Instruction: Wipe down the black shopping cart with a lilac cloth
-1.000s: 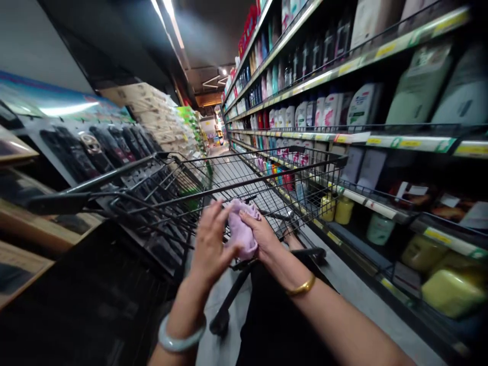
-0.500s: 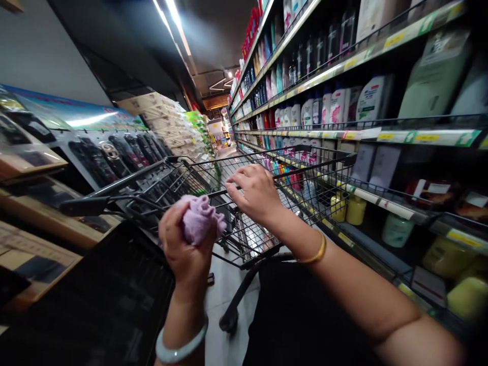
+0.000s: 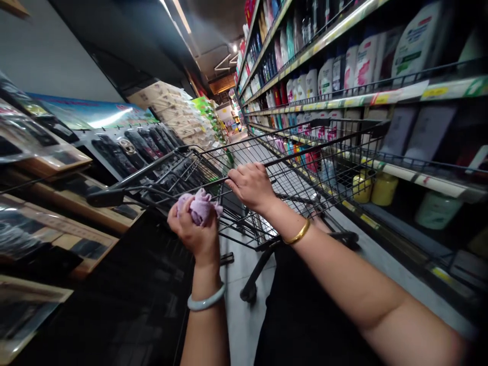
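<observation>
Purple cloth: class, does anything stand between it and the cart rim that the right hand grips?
Nothing visible does. The left hand holds the bunched purple cloth close beside the right hand, which grips the cart rim; only a small open gap shows between them.

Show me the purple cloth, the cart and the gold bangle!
cloth (image 3: 200, 206), head view, bunched middle.
cart (image 3: 324, 168), head view, wire side wall.
bangle (image 3: 298, 235), head view, front of band.

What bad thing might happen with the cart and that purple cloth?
Only the right hand grips the cart, so it may steer badly and bump the yellow jars beside it. The purple cloth is loosely bunched in the left hand and might slip out and land by the wheel.
</observation>
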### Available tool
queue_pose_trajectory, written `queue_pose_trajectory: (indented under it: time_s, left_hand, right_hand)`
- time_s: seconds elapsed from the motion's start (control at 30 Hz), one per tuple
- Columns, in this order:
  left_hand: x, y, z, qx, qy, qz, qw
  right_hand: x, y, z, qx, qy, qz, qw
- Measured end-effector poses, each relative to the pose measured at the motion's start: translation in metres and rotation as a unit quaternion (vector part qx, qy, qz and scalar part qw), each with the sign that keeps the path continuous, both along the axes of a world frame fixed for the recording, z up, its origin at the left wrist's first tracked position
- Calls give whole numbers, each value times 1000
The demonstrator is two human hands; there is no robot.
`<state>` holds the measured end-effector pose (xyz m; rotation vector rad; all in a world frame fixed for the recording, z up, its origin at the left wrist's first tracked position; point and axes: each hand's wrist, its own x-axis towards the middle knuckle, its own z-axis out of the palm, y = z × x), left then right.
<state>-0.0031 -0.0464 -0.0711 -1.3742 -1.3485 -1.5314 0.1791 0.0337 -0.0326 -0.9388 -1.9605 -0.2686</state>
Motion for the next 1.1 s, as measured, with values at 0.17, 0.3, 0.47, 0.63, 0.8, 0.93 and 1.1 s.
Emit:
queue_pose_trajectory:
  time_s: [0.17, 0.3, 0.47, 0.63, 0.8, 0.93, 1.1]
  left_hand:
    - [27, 23, 7, 6, 42, -48, 998]
    - [26, 19, -20, -20, 6, -16, 1000]
    - [9, 0, -12, -4, -18, 24, 1000]
    - [17, 13, 14, -13, 31, -5, 999]
    - [33, 14, -52, -82, 49, -4, 995]
    - [40, 2, -99, -197, 93, -69, 974]
    - [41, 4, -52, -78, 59, -73, 993]
  right_hand:
    - [0, -1, -1, -6, -8, -7, 1000]
    - [3, -1, 0, -8, -21, -11, 1000]
    - [5, -1, 0, 2, -48, -31, 998]
    - [5, -2, 1, -2, -67, -54, 996]
    - [9, -4, 2, -3, -77, -43, 996]
    - [9, -3, 0, 5, -51, -35, 998]
    - [6, 1, -5, 26, -27, -47, 998]
